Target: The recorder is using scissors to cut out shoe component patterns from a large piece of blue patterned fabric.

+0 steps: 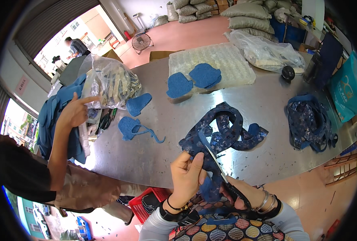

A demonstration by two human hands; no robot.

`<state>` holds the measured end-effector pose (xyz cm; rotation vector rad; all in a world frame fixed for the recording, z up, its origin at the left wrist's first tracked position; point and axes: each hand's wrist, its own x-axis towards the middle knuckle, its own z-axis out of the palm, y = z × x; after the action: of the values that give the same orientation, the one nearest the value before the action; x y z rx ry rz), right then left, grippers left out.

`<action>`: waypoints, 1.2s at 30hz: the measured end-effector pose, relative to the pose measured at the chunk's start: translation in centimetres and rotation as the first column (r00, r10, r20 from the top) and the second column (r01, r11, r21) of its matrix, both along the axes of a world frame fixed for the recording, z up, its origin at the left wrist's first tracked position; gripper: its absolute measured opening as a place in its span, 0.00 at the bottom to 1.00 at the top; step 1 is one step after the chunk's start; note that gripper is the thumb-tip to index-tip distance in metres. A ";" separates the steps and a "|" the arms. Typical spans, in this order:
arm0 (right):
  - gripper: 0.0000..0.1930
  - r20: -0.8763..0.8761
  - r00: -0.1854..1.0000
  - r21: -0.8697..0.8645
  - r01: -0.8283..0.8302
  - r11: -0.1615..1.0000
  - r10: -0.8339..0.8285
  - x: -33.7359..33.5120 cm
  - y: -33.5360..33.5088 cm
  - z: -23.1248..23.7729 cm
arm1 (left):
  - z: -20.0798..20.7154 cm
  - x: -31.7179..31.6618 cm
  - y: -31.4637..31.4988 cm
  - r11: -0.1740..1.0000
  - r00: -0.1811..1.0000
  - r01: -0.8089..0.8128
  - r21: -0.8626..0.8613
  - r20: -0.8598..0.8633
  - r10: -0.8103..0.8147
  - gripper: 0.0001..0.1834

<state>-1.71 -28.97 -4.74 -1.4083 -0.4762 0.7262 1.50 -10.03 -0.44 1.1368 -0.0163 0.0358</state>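
Below the middle of the view, my left hand (186, 172) pinches a dark blue floral fabric strip (235, 127) between thumb and fingers. The strip's far part lies in loops on the metal table. My right hand (244, 193) grips the black handles of a pair of scissors (215, 157), partly hidden by the fabric. Their blades point up and left, along the strip beside my left thumb. A short end of fabric hangs between my hands. Left of the strip lie a blue textured piece with a thin tail (128, 128) and a plain blue piece (136, 105).
Far on the metal table (154, 160), a pale pad (214, 48) carries several blue pieces (179, 85). A floral strip bundle (309, 122) and a teal bag (347, 90) are at right. At left, a co-worker's hand (74, 112) points near a clear bag (114, 80). Below sits a red crate (138, 207).
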 end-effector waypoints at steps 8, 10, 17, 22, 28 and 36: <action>0.45 -0.019 1.000 -0.005 0.011 1.000 -0.012 0.2 0.2 0.4 | -0.2 -0.1 0.0 0.999 0.999 -0.022 0.040 0.039 0.020 0.11; 0.44 -0.054 0.998 -0.029 0.021 0.999 -0.022 0.1 0.2 0.5 | -0.2 -0.2 -0.1 0.999 0.999 -0.024 0.032 0.031 0.023 0.11; 0.42 -0.032 0.999 -0.167 -0.008 0.986 0.003 0.3 0.3 1.2 | -0.1 -0.3 -0.3 0.999 0.999 -0.032 -0.010 0.002 0.032 0.10; 0.41 0.004 1.000 -0.112 0.022 0.993 -0.021 0.2 0.3 1.4 | -0.1 -0.3 -0.4 0.998 0.999 -0.029 -0.061 -0.033 0.028 0.10; 0.41 0.079 0.997 -0.162 -0.014 0.987 0.027 0.2 -0.1 0.6 | 0.4 0.0 0.0 0.963 0.986 0.037 -0.268 -0.148 -0.080 0.15; 0.49 -0.120 0.992 -0.154 0.024 0.988 -0.043 -0.3 -0.3 0.8 | -0.4 0.7 0.8 0.985 0.983 0.077 -0.154 -0.154 -0.101 0.17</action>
<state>-2.06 -29.29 -3.89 -1.5000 -0.3047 0.8310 2.16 -9.19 -0.85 0.9869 0.0781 -0.1335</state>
